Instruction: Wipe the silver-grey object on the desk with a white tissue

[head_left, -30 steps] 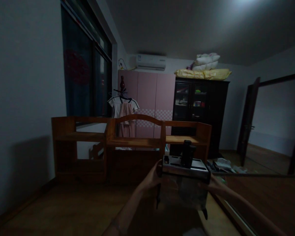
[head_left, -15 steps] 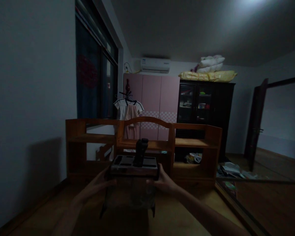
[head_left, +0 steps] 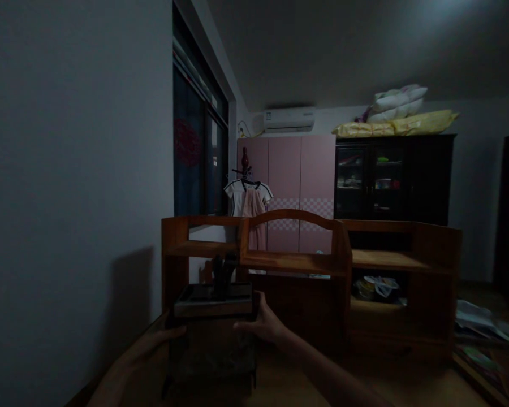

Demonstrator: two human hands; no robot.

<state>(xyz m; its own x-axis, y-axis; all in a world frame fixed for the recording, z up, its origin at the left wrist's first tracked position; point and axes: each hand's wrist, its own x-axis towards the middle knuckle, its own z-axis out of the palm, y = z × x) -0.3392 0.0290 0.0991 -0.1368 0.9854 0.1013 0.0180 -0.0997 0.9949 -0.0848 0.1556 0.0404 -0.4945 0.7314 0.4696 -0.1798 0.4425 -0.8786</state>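
Note:
Between my two hands is a dark box-shaped holder with a slotted, metal-edged top and thin legs. Black handles stick up from its top. My left hand grips the holder's left side, its thumb lying across the front. On the right side my right hand holds it in the same way, thumb forward. The far fingers of both hands are hidden behind the sides. In the dim light I cannot tell whether the legs touch the wooden desktop.
A wooden shelf unit stands along the desk's far side, with a plastic-wrapped bundle in its right section. The white wall is close on the left. Papers lie at the far right. Behind stand a pink wardrobe and a dark cabinet.
Both hands have carried the holder left, from before the shelf's middle section to before its left section. The view has turned left, and the shelf looks larger.

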